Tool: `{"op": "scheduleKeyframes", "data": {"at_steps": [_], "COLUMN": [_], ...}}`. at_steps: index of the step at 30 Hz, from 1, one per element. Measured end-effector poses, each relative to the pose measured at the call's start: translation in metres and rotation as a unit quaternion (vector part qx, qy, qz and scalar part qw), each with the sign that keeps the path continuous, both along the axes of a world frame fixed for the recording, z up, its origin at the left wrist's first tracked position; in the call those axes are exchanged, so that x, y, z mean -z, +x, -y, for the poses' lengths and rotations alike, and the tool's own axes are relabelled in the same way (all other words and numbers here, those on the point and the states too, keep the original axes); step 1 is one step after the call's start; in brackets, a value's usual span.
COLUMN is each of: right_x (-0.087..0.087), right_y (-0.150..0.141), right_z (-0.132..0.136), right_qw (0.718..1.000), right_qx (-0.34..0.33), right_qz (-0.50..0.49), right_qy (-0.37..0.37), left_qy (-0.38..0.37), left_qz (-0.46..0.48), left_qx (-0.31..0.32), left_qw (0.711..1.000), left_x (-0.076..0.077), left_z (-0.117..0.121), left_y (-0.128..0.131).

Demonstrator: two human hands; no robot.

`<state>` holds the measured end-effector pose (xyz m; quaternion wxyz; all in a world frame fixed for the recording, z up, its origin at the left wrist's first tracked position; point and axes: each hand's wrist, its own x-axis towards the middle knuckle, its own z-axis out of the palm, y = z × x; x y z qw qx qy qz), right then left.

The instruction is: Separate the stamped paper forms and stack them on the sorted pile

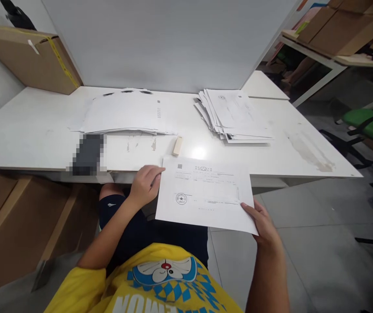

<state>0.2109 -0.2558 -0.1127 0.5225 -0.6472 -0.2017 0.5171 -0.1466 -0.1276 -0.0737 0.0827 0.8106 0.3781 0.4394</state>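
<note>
A printed sheet of paper, with a round star stamp and a small square code on it, is held tilted over the table's front edge. My right hand grips its lower right corner, thumb on top and fingers underneath. At the left edge of the sheet, my left hand is closed with its fingertips at the paper. Something thin and dark shows between those fingers; I cannot tell what it is. Just beyond the sheet lies a small cream-coloured block, perhaps an eraser.
On the white table lie a wide paper stack at left and a messier paper stack at right. A blurred-out dark object is near the front edge. A cardboard box stands back left; a green chair is at right.
</note>
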Motion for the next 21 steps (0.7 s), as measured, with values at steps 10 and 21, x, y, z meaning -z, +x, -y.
{"op": "scheduleKeyframes", "data": {"at_steps": [10, 21], "right_x": [-0.001, -0.007], "right_y": [0.004, 0.004], "right_z": [0.024, 0.019], "right_qw": [0.999, 0.999], "right_qx": [0.003, 0.02], "right_qz": [0.025, 0.043], "right_qy": [-0.02, -0.013], "left_qy": [-0.237, -0.259], "left_qz": [-0.157, -0.137], "left_qx": [0.226, 0.197], "left_qw": [0.932, 0.936], "left_x": [-0.023, -0.02], "left_z": [-0.136, -0.129], "left_y": [0.042, 0.043]}}
